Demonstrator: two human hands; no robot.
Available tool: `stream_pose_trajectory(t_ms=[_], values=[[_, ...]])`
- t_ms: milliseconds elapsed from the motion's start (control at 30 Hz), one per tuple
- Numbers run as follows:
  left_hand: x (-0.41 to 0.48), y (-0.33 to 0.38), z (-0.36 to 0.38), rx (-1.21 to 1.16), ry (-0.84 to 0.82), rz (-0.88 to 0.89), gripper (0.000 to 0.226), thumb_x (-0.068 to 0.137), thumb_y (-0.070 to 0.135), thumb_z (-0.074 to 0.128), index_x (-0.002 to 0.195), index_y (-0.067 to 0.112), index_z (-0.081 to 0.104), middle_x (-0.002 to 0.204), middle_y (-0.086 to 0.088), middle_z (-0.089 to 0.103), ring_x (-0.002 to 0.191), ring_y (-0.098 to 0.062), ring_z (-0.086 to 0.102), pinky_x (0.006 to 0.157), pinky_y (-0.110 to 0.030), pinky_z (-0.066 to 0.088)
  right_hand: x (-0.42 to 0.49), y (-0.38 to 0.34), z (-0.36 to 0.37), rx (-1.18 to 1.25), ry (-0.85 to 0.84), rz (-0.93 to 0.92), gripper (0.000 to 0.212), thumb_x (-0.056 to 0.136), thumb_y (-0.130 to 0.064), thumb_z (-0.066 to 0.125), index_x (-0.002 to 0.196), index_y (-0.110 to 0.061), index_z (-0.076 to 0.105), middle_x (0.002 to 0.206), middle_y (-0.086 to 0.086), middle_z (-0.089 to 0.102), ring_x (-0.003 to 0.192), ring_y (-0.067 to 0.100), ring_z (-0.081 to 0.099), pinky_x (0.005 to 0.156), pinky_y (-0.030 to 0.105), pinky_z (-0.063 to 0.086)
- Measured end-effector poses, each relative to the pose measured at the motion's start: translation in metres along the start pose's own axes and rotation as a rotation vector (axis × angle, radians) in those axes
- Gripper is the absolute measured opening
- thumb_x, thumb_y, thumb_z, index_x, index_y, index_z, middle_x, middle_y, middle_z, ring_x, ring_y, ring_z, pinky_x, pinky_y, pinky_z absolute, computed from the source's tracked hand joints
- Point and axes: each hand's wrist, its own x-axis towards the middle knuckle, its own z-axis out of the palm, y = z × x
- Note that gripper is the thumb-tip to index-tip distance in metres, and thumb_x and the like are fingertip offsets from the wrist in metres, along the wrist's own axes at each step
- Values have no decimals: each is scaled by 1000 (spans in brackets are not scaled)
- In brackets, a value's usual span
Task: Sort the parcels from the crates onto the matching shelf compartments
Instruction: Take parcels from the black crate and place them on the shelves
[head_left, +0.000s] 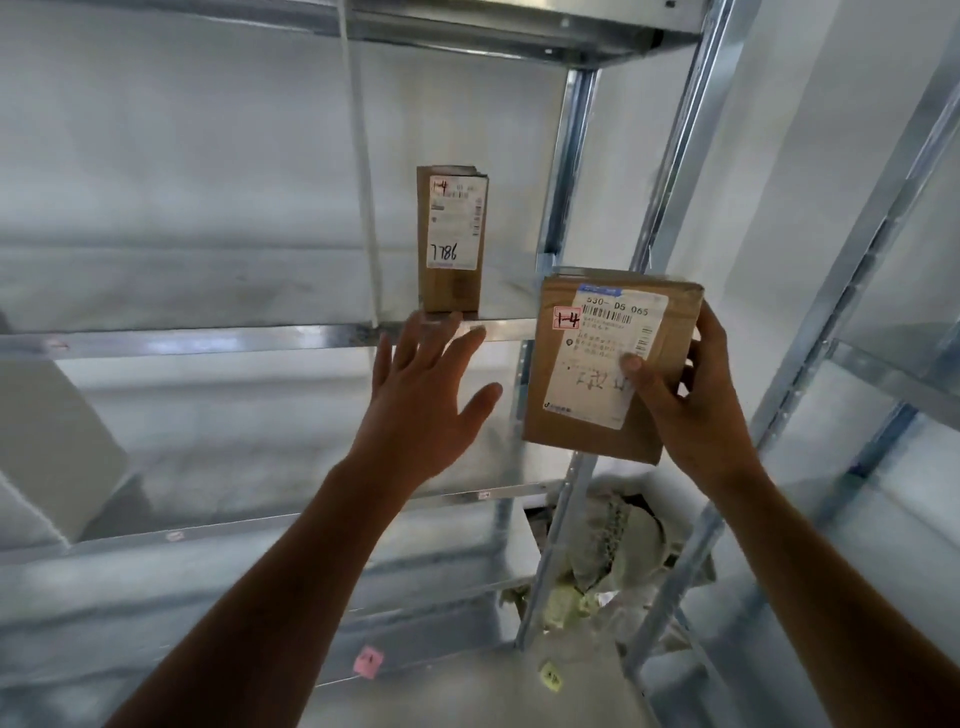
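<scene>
My right hand (696, 410) grips a brown cardboard parcel (587, 415) with a white shipping label and a red tag reading 1-4, held in the air just in front of the shelf's right post. My left hand (421, 400) is raised with fingers spread and holds nothing; its fingertips reach the front lip of the metal shelf (208, 338). On that shelf stands a tall narrow brown parcel (451, 239), upright, also tagged 1-4 and marked 7786 upside down. It is just above my left fingertips and apart from the parcel I hold.
Galvanised shelf uprights (566, 208) stand to the right of the compartment, and a second rack (883, 260) lies further right. Lower shelves carry a pink tag (368, 661) and a yellow tag (550, 675). Soft bagged parcels (618, 545) lie low between the racks. A white box (47, 441) sits at left.
</scene>
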Motion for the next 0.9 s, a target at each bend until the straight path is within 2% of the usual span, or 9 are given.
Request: stream_pose_trajectory(t_ms=[33, 100, 267, 433, 467, 567, 700, 800, 900], values=[[8, 3, 5, 15, 25, -17, 63, 98, 63, 36, 153, 31, 34, 168, 1, 24, 158, -31, 5, 125, -61, 9, 15, 7, -1, 13, -25, -19, 79, 97, -32, 70, 160, -33, 22, 121, -38, 61, 110, -11, 64, 70, 18, 60], [23, 11, 14, 37, 66, -65, 64, 99, 62, 40, 155, 31, 29, 169, 2, 22, 158, -33, 6, 125, -59, 5, 42, 18, -4, 36, -67, -45, 78, 98, -29, 69, 160, -32, 21, 125, -34, 59, 111, -13, 63, 71, 17, 60], [54, 30, 30, 75, 152, -145, 66, 98, 56, 53, 154, 31, 30, 167, 3, 25, 156, -35, 11, 120, -50, 3, 102, 39, -11, 106, -139, -127, 76, 101, -23, 67, 159, -30, 20, 133, -25, 57, 120, -3, 62, 78, 25, 63], [83, 33, 37, 70, 230, -229, 70, 96, 56, 57, 154, 24, 34, 166, -2, 27, 155, -35, 15, 119, -47, 6, 152, 50, -1, 119, -156, -199, 74, 102, -19, 66, 160, -26, 20, 141, -16, 53, 123, -4, 58, 84, 18, 60], [89, 31, 38, 79, 222, -245, 71, 96, 56, 56, 155, 23, 34, 167, -2, 26, 156, -35, 13, 121, -51, 7, 160, 52, 4, 119, -153, -214, 74, 102, -19, 66, 160, -26, 20, 141, -16, 53, 121, -6, 58, 83, 16, 60], [110, 22, 40, 115, 194, -251, 73, 96, 55, 55, 157, 22, 32, 169, -3, 21, 157, -34, 8, 125, -60, 13, 184, 61, 19, 129, -160, -244, 74, 101, -16, 66, 159, -26, 20, 133, -33, 52, 120, -8, 58, 81, 13, 58], [144, 7, 38, 138, 220, -239, 73, 97, 56, 52, 158, 23, 29, 170, -4, 18, 157, -36, 5, 125, -60, 11, 218, 71, 39, 123, -172, -261, 76, 101, -19, 66, 156, -36, 17, 144, -4, 53, 124, 10, 61, 82, 15, 59], [168, -9, 34, 139, 275, -210, 75, 96, 59, 48, 158, 19, 32, 168, -9, 19, 156, -39, 6, 126, -58, 8, 241, 82, 55, 129, -200, -249, 79, 101, -16, 66, 153, -44, 14, 137, -4, 55, 122, 10, 62, 78, 12, 57], [189, -31, 32, 174, 286, -210, 77, 96, 58, 53, 158, 19, 30, 169, -8, 15, 156, -41, 5, 126, -60, 8, 261, 96, 73, 112, -211, -196, 85, 100, -10, 67, 158, -40, 13, 146, 4, 51, 131, 17, 58, 88, 24, 60]])
